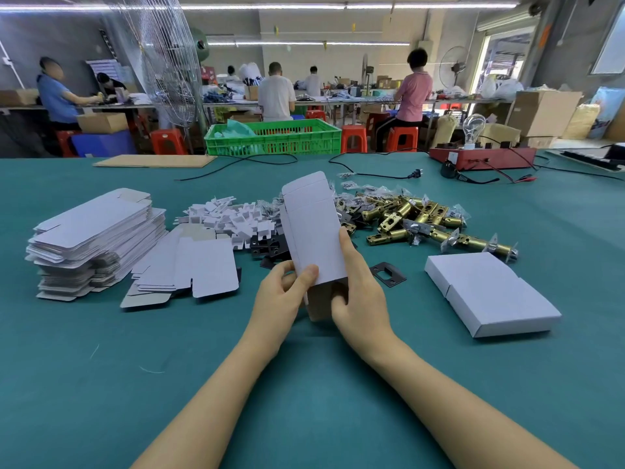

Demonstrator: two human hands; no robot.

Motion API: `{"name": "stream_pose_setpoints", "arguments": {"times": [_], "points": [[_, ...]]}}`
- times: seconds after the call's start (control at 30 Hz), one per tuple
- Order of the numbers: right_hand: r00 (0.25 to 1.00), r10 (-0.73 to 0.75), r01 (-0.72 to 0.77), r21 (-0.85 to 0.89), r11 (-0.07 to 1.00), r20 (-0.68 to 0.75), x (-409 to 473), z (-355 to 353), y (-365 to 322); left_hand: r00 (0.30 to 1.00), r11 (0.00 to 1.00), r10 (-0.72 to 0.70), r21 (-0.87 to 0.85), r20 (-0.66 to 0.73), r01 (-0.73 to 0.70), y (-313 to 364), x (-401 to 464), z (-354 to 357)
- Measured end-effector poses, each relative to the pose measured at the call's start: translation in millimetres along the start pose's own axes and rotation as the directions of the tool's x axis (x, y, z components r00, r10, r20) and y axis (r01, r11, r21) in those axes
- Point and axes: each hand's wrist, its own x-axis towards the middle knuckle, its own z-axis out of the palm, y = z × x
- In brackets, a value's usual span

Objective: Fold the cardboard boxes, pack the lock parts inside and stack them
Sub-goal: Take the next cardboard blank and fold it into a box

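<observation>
A white cardboard box [313, 231], half erected, is held upright just above the near middle of the green surface [101, 384], top tuck flap raised and its brown inner side showing at the lower end. The left hand [282, 292] pinches the lower left edge, thumb on the white face; the right hand [358, 289] clasps the right edge, fingers curled into the open bottom. The step appears to be closing that bottom: square the tube first, fold the side flaps in, then tuck the end flap without creasing the panel. Brass latch bolts [416, 220], black strike plates [270, 247] and white card inserts [233, 218] lie heaped just behind. Flat box blanks [94, 238] are stacked toward the left edge; two finished boxes [490, 292] lie toward the right.
</observation>
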Motion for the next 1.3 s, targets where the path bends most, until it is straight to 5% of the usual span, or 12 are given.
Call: {"name": "stream_pose_setpoints", "arguments": {"times": [0.17, 0.27, 0.4, 0.6, 0.77, 1.0, 1.3], "points": [[0.996, 0.058, -0.060, 0.030, 0.998, 0.073, 0.5, 1.1, 3.4, 1.000, 0.999, -0.017, -0.046, 0.012, 0.017, -1.1, 1.4, 0.0], [0.989, 0.124, -0.141, 0.231, 0.963, 0.085, 1.8, -2.5, 1.0, 0.997, 0.987, -0.066, -0.144, 0.032, 0.070, 1.2, 4.1, -3.3], [0.953, 0.255, -0.304, 0.537, 0.787, 0.166, 8.1, -8.8, -0.6, 0.991, 0.960, -0.127, -0.246, 0.049, 0.136, 4.7, 8.9, -10.5], [0.906, 0.387, -0.408, 0.606, 0.683, 0.175, 22.3, -18.3, 1.4, 0.967, 0.978, -0.137, -0.128, 0.214, 0.167, 3.9, 7.8, -15.7], [0.808, 0.462, -0.553, 0.741, 0.382, 0.365, 29.7, -29.3, 4.4, 0.945, 0.976, -0.138, -0.120, 0.296, 0.180, 5.6, 4.6, -12.4], [0.798, 0.503, -0.552, 0.737, 0.389, 0.332, 30.2, -30.8, 5.0, 0.925, 0.970, -0.178, -0.101, 0.337, 0.223, 9.8, 2.3, -11.7], [0.822, 0.447, -0.549, 0.701, 0.455, 0.353, 28.3, -26.9, -2.8, 0.969, 0.973, -0.164, -0.133, 0.183, 0.190, 9.1, 3.5, -7.8]]}}
